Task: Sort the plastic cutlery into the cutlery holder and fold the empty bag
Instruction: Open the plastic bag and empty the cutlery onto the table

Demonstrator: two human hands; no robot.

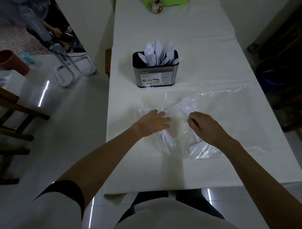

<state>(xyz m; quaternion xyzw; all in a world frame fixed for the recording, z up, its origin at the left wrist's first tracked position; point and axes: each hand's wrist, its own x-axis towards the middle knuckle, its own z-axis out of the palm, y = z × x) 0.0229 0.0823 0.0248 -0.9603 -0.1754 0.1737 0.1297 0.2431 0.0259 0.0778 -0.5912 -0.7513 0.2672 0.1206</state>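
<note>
- Two bare hands out over the table (147, 171), past its near edge, with a small gap of white cloth between them.
- Left hand (152, 121): fingers curled down round a bunch of white plastic cutlery (165, 142). Handles poking out under the wrist, toward the near side. A few more tips showing past the fingertips on the far side.
- Right hand (203, 124): fingers bent in, thumb and fingertips pinching a bit of the clear plastic bag (217, 147). Nothing else in that hand.
- Bag crinkled and lying on the table, spread under the right hand and off to the right, its left part reaching the left hand.
- Some loose cutlery (188, 104) inside the bag, just past the right hand. Too blurry to tell forks from spoons.
- Farther up the middle of the table, well apart from both hands: the cutlery holder (155, 76), standing upright. Shiny metal, black rim, paper label on the front.
- Lots of white spoons, knives and forks (156, 52) standing up inside the holder, forks at the right end.
- At the far end of the table: a small cup (156, 6) with red marks, just beside something bright green (170, 2) cut off by the top edge.
- Off the table on the left: a red cup (11, 62) and a wooden chair (16, 114).
- Off the table on the right: a blue bucket (274, 76) on the floor.
</note>
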